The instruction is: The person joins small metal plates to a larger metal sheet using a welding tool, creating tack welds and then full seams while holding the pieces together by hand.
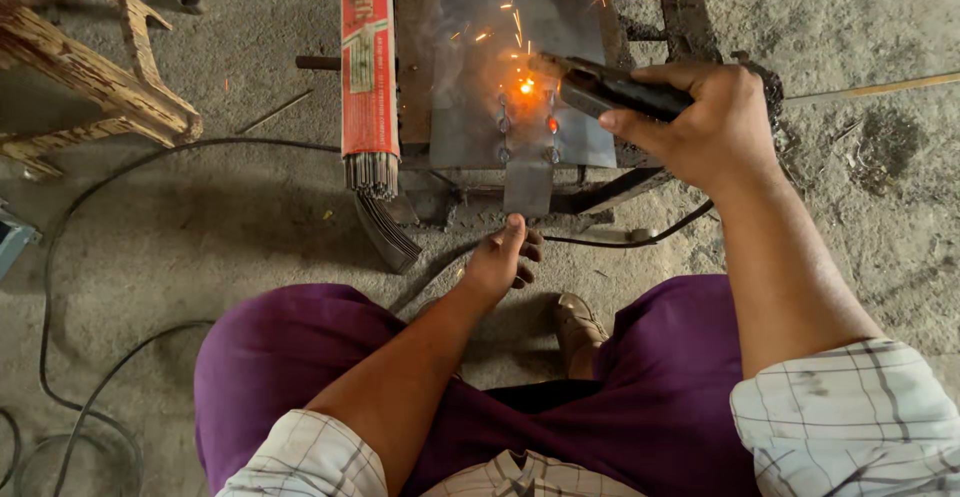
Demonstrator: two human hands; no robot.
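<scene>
Rough grey concrete floor (230, 227) spreads under everything, dusty and marked with dark stains. On it, in front of the seated person, stands a low dark metal frame (690, 7), and a grey steel plate (470, 87) lies flat on top of this frame. A bright orange glow (525, 86) burns near the middle of the plate, and small sparks fly up from it toward the far edge.

The right hand (705, 122) is clenched around a black welding holder (610, 87), whose tip points at the glow. The left hand (502, 257) is lower, its fingers half curled and holding nothing; one fingertip touches the bottom edge of a small metal strip (527, 187) that hangs down from the plate.

Just left of the plate lies a long red packet of welding rods (368, 57), with the grey rod ends sticking out at its near end. Black cables (70, 217) curve over the floor on the left. A wooden stool (90, 67) stands at the far left. The person wears purple trousers (660, 377) and a checked shirt.
</scene>
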